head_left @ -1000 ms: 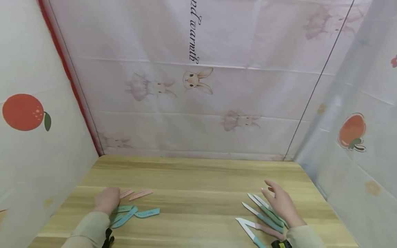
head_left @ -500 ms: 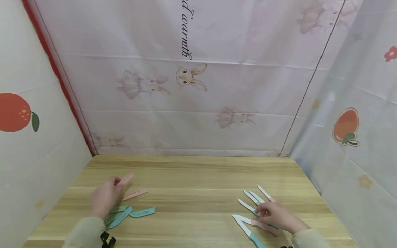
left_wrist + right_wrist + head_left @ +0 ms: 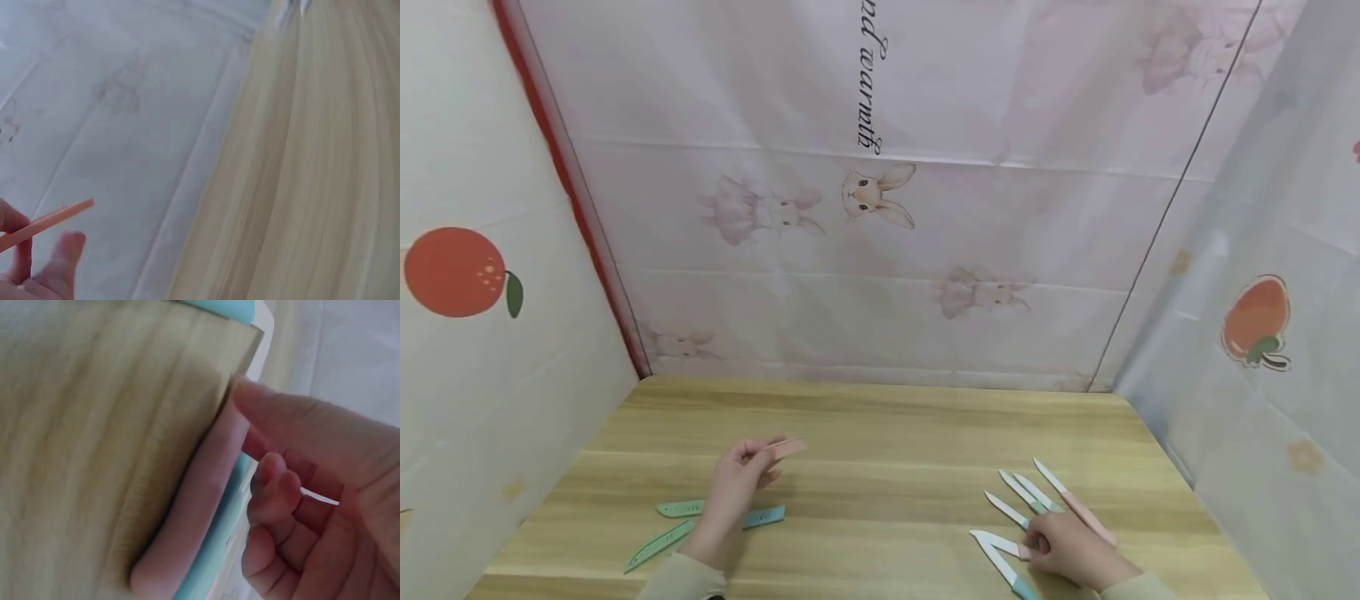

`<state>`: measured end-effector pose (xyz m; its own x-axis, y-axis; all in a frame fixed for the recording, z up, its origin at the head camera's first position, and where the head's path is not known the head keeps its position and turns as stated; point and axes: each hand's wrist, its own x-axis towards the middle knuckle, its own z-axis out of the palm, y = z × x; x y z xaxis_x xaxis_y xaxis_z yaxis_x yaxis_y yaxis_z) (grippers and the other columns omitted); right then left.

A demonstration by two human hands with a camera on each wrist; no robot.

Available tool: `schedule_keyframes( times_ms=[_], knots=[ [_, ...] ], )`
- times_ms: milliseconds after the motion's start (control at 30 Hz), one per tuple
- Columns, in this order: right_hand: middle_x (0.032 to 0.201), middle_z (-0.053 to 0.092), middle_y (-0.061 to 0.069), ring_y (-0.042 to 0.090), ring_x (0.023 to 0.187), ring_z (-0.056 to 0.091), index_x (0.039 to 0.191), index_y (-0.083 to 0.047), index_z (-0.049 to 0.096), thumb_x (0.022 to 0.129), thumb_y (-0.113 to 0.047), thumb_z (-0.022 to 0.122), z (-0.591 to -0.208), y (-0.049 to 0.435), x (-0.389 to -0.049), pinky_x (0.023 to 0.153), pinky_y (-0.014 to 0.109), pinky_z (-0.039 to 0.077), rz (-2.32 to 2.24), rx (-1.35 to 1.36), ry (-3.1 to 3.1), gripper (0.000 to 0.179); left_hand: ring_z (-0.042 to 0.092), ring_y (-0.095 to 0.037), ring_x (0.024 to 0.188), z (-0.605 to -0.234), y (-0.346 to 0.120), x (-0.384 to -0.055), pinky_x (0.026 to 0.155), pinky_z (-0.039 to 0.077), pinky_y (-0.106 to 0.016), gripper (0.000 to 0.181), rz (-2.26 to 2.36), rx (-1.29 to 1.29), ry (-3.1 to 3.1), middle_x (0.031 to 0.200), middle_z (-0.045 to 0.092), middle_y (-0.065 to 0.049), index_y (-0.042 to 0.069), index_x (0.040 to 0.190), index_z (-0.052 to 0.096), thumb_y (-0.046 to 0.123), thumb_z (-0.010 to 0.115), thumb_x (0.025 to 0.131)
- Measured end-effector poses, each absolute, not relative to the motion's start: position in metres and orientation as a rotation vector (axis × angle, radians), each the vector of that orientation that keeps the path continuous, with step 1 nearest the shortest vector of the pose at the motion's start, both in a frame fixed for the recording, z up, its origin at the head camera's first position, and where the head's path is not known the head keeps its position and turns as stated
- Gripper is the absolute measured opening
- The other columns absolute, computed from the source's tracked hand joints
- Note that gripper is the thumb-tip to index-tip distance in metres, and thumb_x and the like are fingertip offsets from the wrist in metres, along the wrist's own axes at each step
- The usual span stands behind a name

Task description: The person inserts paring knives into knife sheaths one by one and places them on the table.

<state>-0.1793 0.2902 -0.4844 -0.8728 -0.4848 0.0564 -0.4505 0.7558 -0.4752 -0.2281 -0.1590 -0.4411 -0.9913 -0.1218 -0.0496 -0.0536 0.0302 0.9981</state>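
Observation:
My left hand (image 3: 733,492) pinches a flat pink knife sheath (image 3: 788,448) above the table; in the left wrist view the sheath (image 3: 53,222) appears edge-on. Green sheaths (image 3: 658,543) and a blue sheath (image 3: 765,517) lie below, partly covered by that hand and forearm. At the right, my right hand (image 3: 1071,546) grips a pink-handled knife with a white blade (image 3: 1006,546). The right wrist view shows the thumb on the pink handle (image 3: 194,506), near the blade, with the other fingers curled. Another pink-handled knife (image 3: 1088,517) lies just beyond this hand.
Green-handled knives with white blades (image 3: 1033,483) lie behind the right hand, handles partly hidden. A blue-handled knife (image 3: 1022,587) lies in front, its blade tip meeting the gripped knife's tip. Printed cloth (image 3: 865,325) hangs behind and beside the wooden table (image 3: 865,483).
My left hand lifted a pink sheath and moved right; the other pink sheath no longer shows on the table. My right hand left the far pink-handled knife and came down onto the nearer one.

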Motion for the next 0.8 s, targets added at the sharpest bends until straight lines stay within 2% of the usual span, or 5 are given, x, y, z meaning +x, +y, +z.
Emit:
schedule_keyframes(
  times_ms=[267, 367, 533, 733, 800],
  knots=[
    [0.062, 0.048, -0.015, -0.001, 0.054, 0.039, 0.071, -0.015, 0.059, 0.085, -0.026, 0.069, -0.489, 0.291, -0.18, 0.047, 0.02, 0.037, -0.672, -0.703, 2.88, 0.02, 0.068, -0.016, 0.076, -0.44, -0.119, -0.214, 0.061, 0.056, -0.022, 0.011, -2.199, 0.109, -2.12, 0.085, 0.068, -0.012, -0.004, 0.092, 0.047, 0.006, 0.052, 0.094],
    [0.061, 0.048, -0.016, -0.001, 0.053, 0.039, 0.068, -0.017, 0.057, 0.085, -0.027, 0.068, -0.487, 0.29, -0.179, 0.054, 0.024, 0.044, -0.621, -0.663, 2.942, 0.023, 0.068, -0.014, 0.079, -0.441, -0.108, -0.21, 0.061, 0.056, -0.023, 0.016, -2.243, 0.032, -2.099, 0.089, 0.068, -0.016, -0.005, 0.098, 0.047, 0.01, 0.052, 0.096],
    [0.07, 0.045, -0.014, 0.001, 0.064, 0.039, 0.071, -0.02, 0.057, 0.081, -0.026, 0.071, -0.48, 0.285, -0.176, 0.06, 0.025, 0.044, -0.601, -0.567, 3.147, 0.018, 0.067, -0.013, 0.084, -0.447, -0.096, -0.204, 0.063, 0.056, -0.021, 0.032, -2.384, -0.023, -2.042, 0.105, 0.065, -0.019, -0.011, 0.12, 0.038, 0.01, 0.047, 0.098],
    [0.077, 0.059, 0.002, 0.005, 0.052, 0.053, 0.088, -0.008, 0.053, 0.094, -0.025, 0.057, -0.467, 0.279, -0.177, 0.044, 0.023, 0.046, -1.173, -0.431, 2.891, 0.019, 0.067, -0.012, 0.088, -0.455, -0.084, -0.2, 0.062, 0.054, -0.019, 0.032, -2.454, 0.023, -2.006, 0.11, 0.064, -0.017, -0.01, 0.122, 0.043, 0.012, 0.047, 0.098],
    [0.079, 0.06, 0.001, 0.004, 0.052, 0.053, 0.093, -0.007, 0.055, 0.094, -0.026, 0.057, -0.464, 0.274, -0.179, 0.046, 0.022, 0.047, -1.256, -0.416, 2.895, 0.019, 0.067, -0.011, 0.088, -0.457, -0.08, -0.199, 0.061, 0.054, -0.018, 0.035, -2.467, 0.045, -1.978, 0.109, 0.066, -0.014, -0.008, 0.124, 0.047, 0.014, 0.052, 0.096]
  ],
)
